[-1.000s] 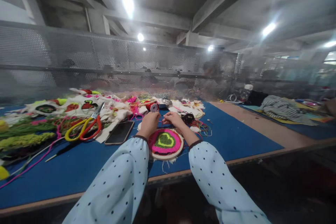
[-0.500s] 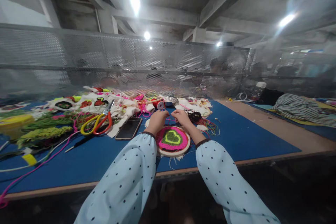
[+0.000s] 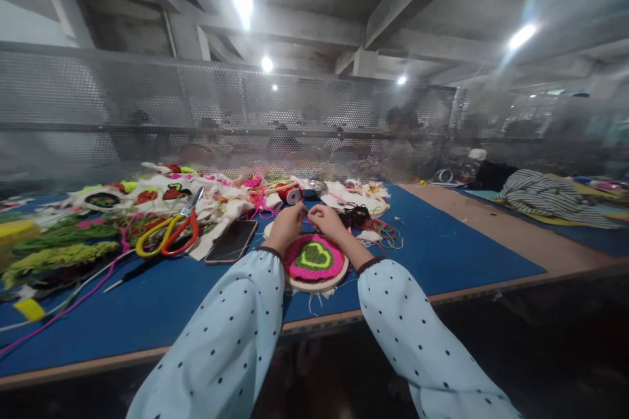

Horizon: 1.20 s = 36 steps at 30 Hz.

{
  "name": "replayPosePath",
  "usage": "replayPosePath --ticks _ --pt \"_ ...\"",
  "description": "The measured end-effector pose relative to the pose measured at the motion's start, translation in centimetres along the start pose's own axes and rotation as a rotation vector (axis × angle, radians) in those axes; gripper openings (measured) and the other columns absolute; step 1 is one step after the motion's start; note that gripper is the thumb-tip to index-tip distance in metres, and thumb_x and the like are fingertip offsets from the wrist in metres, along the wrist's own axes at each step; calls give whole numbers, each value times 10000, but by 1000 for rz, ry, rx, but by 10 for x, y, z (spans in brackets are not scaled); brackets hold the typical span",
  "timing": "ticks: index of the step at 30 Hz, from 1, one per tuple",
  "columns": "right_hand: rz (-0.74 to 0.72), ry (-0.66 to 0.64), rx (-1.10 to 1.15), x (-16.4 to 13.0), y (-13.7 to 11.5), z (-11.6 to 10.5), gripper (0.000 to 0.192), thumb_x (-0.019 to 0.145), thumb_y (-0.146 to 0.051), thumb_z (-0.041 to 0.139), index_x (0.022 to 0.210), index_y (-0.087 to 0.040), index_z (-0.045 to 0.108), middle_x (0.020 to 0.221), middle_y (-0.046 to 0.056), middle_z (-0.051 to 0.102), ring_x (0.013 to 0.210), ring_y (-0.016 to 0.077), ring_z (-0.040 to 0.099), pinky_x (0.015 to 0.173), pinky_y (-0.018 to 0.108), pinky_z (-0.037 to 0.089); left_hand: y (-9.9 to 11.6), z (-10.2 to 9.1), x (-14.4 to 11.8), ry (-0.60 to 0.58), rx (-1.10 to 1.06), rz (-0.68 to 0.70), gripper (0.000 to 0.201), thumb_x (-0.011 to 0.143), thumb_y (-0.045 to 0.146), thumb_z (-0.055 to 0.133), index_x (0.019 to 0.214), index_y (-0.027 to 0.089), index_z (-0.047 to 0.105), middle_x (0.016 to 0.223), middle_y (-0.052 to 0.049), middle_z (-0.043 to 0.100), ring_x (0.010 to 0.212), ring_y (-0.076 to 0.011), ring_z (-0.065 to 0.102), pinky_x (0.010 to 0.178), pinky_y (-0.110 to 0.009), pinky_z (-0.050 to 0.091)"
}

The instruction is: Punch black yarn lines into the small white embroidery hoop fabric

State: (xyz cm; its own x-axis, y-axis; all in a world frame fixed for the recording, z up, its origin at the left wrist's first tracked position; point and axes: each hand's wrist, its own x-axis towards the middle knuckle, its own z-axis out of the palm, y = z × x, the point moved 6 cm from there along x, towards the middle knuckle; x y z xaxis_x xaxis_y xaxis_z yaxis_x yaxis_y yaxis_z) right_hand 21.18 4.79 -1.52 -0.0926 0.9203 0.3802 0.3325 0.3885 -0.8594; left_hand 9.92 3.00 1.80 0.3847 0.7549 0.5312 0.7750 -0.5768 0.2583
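head view: fingertips of my left hand (image 3: 286, 226) and right hand (image 3: 328, 221) are pinched together just past the far rim of the embroidery hoop (image 3: 314, 262); i cannot tell what they pinch, perhaps a thread, too small to see. the hoop lies flat on the blue table (image 3: 442, 255) between my wrists, near its front edge. i judge it light, with a stiff rim and soft tufted heart; best gripped at the rim. a phone (image 3: 232, 241) and scissors (image 3: 170, 231) lie to the left, tangled yarn (image 3: 363, 219) to the right.

Both hands (image 3: 307, 222) above embroidery hoop (image 3: 315, 263)
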Motion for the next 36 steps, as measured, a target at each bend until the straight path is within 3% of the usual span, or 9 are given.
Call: replayPosePath --ticks 8,15,25,29,36 --pt "-71 26 -144 2 -5 -2 103 725 -233 532 686 -164 598 445 -51 480 454 96 470 482 193 337 -1 5 -1 -53 93 34 282 832 191 366 950 149 619 828 -103 661 764 -207 588 649 -257 398" --pt "-6 108 -231 7 1 -14 141 764 -279 540 753 -168 627 448 -58 470 453 84 453 472 179 323 -2 7 0 -94 170 4 297 850 222 349 987 167 607 860 -99 655 811 -199 592 646 -233 403" --pt "18 144 -261 7 4 -15 116 727 -281 579 695 -178 622 488 -39 522 479 91 481 475 181 328 0 2 -2 -100 243 -47 283 862 212 330 1027 192 560 841 -78 640 799 -193 592 625 -221 391" --pt "-7 121 -285 5 -1 -11 82 705 -242 573 676 -181 620 509 -33 547 514 99 506 499 183 347 0 -2 -2 -61 254 -83 287 867 250 330 1035 194 556 820 -85 641 772 -207 592 619 -235 388" --pt "-32 44 -267 2 -7 -1 63 681 -186 556 657 -177 613 481 -39 536 495 101 502 497 187 350 -2 5 -2 -94 261 -50 273 851 240 366 1030 211 571 858 -82 648 826 -206 594 625 -233 381"
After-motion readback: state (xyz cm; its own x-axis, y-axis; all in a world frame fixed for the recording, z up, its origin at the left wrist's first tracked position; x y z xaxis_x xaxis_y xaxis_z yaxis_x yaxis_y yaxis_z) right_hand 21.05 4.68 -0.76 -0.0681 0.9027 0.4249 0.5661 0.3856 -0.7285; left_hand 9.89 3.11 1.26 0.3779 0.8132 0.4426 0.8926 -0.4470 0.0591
